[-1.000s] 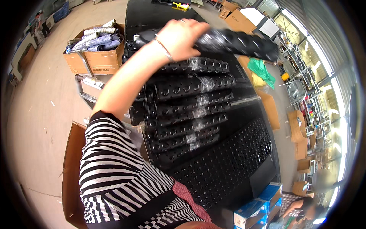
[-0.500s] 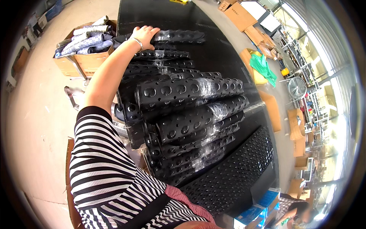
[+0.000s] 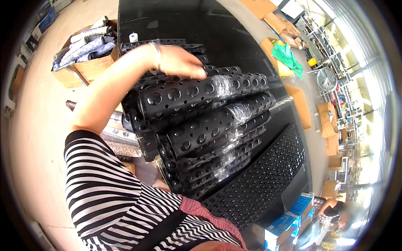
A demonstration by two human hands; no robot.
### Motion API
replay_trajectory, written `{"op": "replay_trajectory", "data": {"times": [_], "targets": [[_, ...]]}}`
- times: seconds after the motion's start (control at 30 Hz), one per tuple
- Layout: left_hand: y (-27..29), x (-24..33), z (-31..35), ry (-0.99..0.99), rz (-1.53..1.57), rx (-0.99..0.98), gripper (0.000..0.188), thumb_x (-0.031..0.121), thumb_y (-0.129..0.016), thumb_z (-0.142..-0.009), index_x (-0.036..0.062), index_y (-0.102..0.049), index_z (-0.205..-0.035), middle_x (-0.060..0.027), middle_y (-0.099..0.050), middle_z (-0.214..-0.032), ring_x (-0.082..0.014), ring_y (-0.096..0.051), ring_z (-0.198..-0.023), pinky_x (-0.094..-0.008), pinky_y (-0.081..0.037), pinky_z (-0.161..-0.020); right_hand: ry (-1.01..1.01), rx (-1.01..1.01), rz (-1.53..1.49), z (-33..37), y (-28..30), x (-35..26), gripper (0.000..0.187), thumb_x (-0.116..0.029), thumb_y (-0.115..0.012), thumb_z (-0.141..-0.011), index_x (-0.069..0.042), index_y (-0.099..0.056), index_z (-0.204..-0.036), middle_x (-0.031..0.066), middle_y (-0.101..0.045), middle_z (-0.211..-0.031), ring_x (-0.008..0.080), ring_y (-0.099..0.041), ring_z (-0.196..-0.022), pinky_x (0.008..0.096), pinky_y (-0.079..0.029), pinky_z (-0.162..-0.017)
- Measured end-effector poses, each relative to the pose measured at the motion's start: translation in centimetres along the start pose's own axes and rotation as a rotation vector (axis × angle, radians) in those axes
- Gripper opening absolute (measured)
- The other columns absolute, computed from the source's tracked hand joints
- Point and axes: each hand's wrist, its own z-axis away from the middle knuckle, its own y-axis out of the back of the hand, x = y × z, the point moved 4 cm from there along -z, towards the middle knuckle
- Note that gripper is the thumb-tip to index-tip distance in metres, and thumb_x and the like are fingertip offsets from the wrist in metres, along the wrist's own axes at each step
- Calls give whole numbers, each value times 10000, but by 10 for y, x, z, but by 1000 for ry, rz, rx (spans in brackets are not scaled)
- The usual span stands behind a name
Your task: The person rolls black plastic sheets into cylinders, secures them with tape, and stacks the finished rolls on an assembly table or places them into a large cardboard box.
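Note:
My left hand (image 3: 182,62), with a bracelet at the wrist, is over the far part of a pile of rolled black dimpled plastic sheets. Its fingers reach out to the right, somewhat blurred, just above a large black roll (image 3: 192,92) bound with clear wrap; I cannot tell whether they touch it. Another wrapped roll (image 3: 209,129) lies nearer to me, with several more below it. Thinner rolls lie partly hidden beyond my forearm. A flat black dimpled sheet (image 3: 259,184) is on the black table (image 3: 184,21) at the near right. My right hand is out of view.
A cardboard box (image 3: 94,70) of patterned rolls stands left of the table. A small white spool (image 3: 133,37) sits at the table's far left. Blue boxes (image 3: 282,224) and another person (image 3: 331,213) are at the lower right. Cartons and a fan (image 3: 327,79) line the right side.
My left hand has left the far roll and moved right and nearer to me, over the large wrapped roll. The view has shifted slightly, and the white spool now shows.

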Motion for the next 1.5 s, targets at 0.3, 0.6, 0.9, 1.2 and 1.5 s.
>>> {"op": "replay_trajectory", "data": {"times": [0.3, 0.6, 0.9, 1.2, 1.5], "targets": [[-10, 79, 37, -28, -282, 204, 785, 310, -734, -799, -3, -451, -1462, -297, -709, -996, -437, -697, -1000, -461, -557, -928, -28, -4, -65, -2, -16, 20, 309, -155, -540, -832, 39, -713, -999, 271, -719, -965, 421, -714, -906, 502, -552, -798], [71, 4, 33, 25, -468, 625, 711, 265, -752, -833, 94, -495, -1474, -249, -718, -1101, -390, -705, -1027, -446, -557, -940, -72, 8, -88, 6, -21, 43, 312, -148, -535, -835, 38, -709, -1015, 270, -720, -987, 419, -713, -920, 498, -552, -808], [14, -116, -11, 262, -443, 204, 499, 282, -686, -908, 115, -618, -1373, -191, -617, -1388, -352, -587, -1282, -424, -470, -1083, -105, 20, -119, 12, -24, 62, 315, -141, -531, -839, 38, -705, -1030, 268, -720, -1008, 416, -712, -935, 494, -552, -819], [-96, 150, 41, -140, -398, 69, 1003, 686, -611, -895, -39, -356, -1540, -278, -629, -1249, -390, -661, -1131, -432, -532, -991, -154, 40, -151, 32, -35, 93, 320, -135, -526, -842, 38, -701, -1046, 267, -721, -1029, 413, -711, -950, 491, -552, -830], [-47, 124, 48, -220, -135, 311, 869, 352, -738, -774, -39, -430, -1486, -328, -634, -1248, -425, -638, -1163, -430, -495, -1049, -189, 67, -186, 41, -40, 125, 325, -128, -522, -845, 38, -697, -1062, 265, -722, -1050, 410, -710, -964, 487, -552, -840]]}}
